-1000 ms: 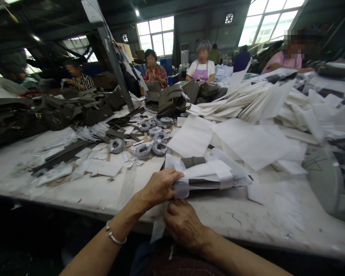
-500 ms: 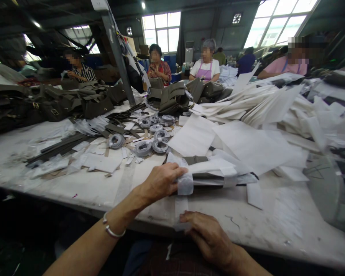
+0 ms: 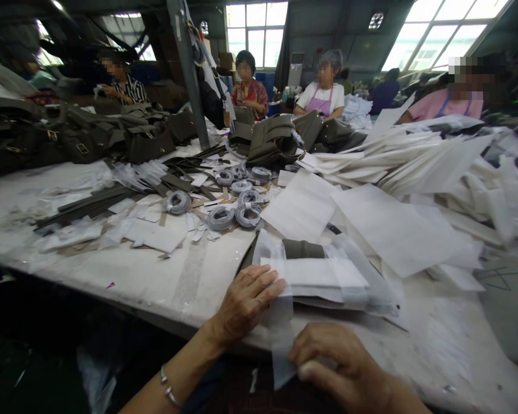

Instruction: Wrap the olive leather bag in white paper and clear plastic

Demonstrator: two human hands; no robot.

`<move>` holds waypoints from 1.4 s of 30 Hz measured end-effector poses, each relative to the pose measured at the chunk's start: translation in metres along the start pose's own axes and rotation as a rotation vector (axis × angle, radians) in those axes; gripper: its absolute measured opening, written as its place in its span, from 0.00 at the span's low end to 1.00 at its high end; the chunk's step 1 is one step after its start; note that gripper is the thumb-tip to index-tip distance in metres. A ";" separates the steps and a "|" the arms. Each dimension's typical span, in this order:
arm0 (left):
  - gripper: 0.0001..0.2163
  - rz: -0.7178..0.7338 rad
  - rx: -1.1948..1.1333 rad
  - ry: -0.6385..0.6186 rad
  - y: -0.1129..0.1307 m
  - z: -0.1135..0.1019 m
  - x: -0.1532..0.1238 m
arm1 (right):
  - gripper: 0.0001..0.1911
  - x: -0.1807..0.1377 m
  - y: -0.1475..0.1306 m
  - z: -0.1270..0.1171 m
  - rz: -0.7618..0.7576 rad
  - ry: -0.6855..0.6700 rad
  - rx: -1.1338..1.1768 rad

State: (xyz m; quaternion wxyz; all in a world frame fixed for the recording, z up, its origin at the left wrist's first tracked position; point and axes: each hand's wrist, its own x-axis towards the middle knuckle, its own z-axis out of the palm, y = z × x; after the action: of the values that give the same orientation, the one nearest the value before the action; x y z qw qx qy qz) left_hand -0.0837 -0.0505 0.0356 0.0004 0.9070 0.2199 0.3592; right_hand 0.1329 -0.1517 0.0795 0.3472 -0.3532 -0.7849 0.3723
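A dark olive bag [image 3: 304, 249] lies on the table in front of me, partly covered by white padding [image 3: 317, 272] and translucent wrapping. My left hand [image 3: 248, 299] rests over the left end of this bundle, its fingers stretched out flat against the wrapping. From under those fingers a translucent strip [image 3: 281, 345] runs down past the table's front edge. My right hand [image 3: 336, 353] is closed at the lower part of the strip, fingers curled, pinching its right edge. The underside of the bundle is hidden.
White foam sheets [image 3: 302, 204] lie behind the bundle, with a large pile [image 3: 406, 158] to the right. Several wrapped coils [image 3: 221, 217] and dark straps [image 3: 90, 204] are at left. Olive bags [image 3: 271, 138] stand farther back. Several people sit across the table [image 3: 155, 282].
The bundle now lies flatter, with more of its white padding showing. My left hand has moved down and flattened. My right hand has moved right and down, with the strip stretched longer below the bundle.
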 end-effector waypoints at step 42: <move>0.09 -0.116 -0.141 0.145 -0.001 0.017 -0.015 | 0.18 0.059 0.045 -0.011 0.118 -0.037 -0.685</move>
State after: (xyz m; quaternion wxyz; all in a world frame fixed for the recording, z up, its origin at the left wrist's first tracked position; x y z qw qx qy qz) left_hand -0.0828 -0.0529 0.0130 0.0690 0.8620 0.2456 0.4379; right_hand 0.1250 -0.0787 0.0644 0.1722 -0.4872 -0.8487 0.1129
